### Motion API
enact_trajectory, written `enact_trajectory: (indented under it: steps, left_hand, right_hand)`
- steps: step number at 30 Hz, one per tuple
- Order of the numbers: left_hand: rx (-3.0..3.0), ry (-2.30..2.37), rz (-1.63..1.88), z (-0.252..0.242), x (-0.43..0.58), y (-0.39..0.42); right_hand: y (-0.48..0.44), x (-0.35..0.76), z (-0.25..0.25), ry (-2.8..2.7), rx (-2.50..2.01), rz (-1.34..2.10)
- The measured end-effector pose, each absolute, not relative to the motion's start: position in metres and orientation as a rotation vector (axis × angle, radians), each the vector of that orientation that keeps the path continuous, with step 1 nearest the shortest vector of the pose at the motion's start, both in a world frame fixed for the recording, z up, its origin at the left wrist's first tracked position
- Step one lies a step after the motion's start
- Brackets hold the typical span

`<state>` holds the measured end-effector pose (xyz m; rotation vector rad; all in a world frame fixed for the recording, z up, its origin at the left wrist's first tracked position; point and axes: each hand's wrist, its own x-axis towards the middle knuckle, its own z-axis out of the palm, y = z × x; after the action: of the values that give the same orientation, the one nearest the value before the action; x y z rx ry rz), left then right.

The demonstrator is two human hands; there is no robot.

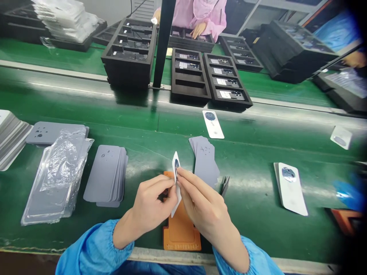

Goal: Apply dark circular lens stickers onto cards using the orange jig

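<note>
A white phone-back-shaped sheet (174,165) with a dark round patch stands nearly edge-on to me. My left hand (156,202) pinches its left side, fingertips curled. From the right, my right hand (202,204) has its fingers closed on the same sheet near the dark patch. Beneath both hands lies an orange fixture plate (184,233), partly covered by them. Just beyond my right hand is a fanned pile of grey phone back panels (205,162) with camera holes. The dark tips of tweezers (225,185) show beside that hand.
Grey panels (104,173) are stacked at left, near plastic-wrapped ones (54,191). White sheets lie ahead (213,124) and at right (292,191). Black trays (190,97) stand beyond, by a dark upright post (164,46). Across the bench is a person in pink (197,15).
</note>
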<state>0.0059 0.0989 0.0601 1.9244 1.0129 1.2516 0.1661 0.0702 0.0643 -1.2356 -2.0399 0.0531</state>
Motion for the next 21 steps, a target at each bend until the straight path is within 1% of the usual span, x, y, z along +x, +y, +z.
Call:
enact_trajectory:
  steps: [13,17,21]
  left_hand:
    - [1.813,0.986,1.222,0.051,0.004,0.097]
    - [1.658,1.007,1.172,0.052,0.002,0.101]
    - [1.329,1.018,1.128,0.046,0.001,0.105]
  right_hand:
    - [0.071,0.162,0.064,-1.961,-1.284,0.036]
    - [0.078,0.165,0.064,-1.906,-1.287,0.139]
    - [0.087,0.168,0.082,-1.798,-1.266,0.311]
